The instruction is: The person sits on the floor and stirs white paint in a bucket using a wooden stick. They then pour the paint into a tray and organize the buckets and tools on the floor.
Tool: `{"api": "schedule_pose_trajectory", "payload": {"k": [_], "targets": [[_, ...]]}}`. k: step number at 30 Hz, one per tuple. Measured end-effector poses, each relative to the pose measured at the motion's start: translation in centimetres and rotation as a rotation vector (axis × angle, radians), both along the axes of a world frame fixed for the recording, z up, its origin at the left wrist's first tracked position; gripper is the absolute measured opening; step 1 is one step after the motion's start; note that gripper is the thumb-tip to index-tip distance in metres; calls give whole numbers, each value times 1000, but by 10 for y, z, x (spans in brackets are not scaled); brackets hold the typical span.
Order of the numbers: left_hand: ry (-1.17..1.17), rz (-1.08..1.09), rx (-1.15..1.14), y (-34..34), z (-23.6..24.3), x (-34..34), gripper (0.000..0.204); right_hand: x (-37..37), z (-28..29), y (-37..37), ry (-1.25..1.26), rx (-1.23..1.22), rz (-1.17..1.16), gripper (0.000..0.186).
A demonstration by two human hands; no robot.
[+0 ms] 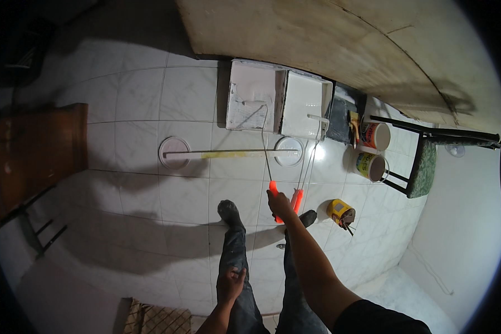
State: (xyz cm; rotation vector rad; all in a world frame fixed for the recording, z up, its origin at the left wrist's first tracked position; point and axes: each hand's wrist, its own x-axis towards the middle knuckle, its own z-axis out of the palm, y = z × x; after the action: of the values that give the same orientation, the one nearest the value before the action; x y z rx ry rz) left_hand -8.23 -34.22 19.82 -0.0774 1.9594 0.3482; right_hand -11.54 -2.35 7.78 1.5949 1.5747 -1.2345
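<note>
My right hand (pixel 281 205) is closed around the orange handle of a paint roller (pixel 266 139). Its wire frame runs up to the roller head in the left paint tray (pixel 229 106), which holds a pale pinkish-white paint. Beside that handle, a second orange-handled paint roller (pixel 312 150) leans into the right paint tray (pixel 330 103), filled with white paint. Low on the left, my left hand (pixel 230 285) holds nothing and rests on my trouser leg, its fingers loosely bent and partly apart.
A paint-smeared strip (pixel 234 154) lies across two round lids (pixel 167 161). Paint buckets (pixel 376 136), a brush (pixel 354 125) and a yellow can (pixel 339 210) stand to the right. A green-seated chair (pixel 423 167) lies tipped by the wall; a wooden piece (pixel 44 150) is left.
</note>
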Motion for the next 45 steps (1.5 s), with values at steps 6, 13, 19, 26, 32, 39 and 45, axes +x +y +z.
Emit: {"api": "schedule_pose_trajectory", "payload": {"k": [6,13,19,26,32,39,45], "targets": [[36,-91,18,-2,-4,1,46,-55,9,54,49,27,-48,60],[21,-38,51,0,0,-5,50,-52,42,64,78,13,-27,68],[0,-83,36,5,-4,-8,54,59,-1,-22,225,339,566,35],[6,-57,34,0,-8,-8,55,-16,37,-28,-107,-43,-36,61],[29,-70,60,3,-9,-9,53,-53,35,10,-32,30,30,61],[31,-97,49,5,-7,-11,55,-102,38,69,98,-21,-123,66],[51,-91,69,4,-10,-8,54,-64,84,43,-14,-21,-43,58]]}}
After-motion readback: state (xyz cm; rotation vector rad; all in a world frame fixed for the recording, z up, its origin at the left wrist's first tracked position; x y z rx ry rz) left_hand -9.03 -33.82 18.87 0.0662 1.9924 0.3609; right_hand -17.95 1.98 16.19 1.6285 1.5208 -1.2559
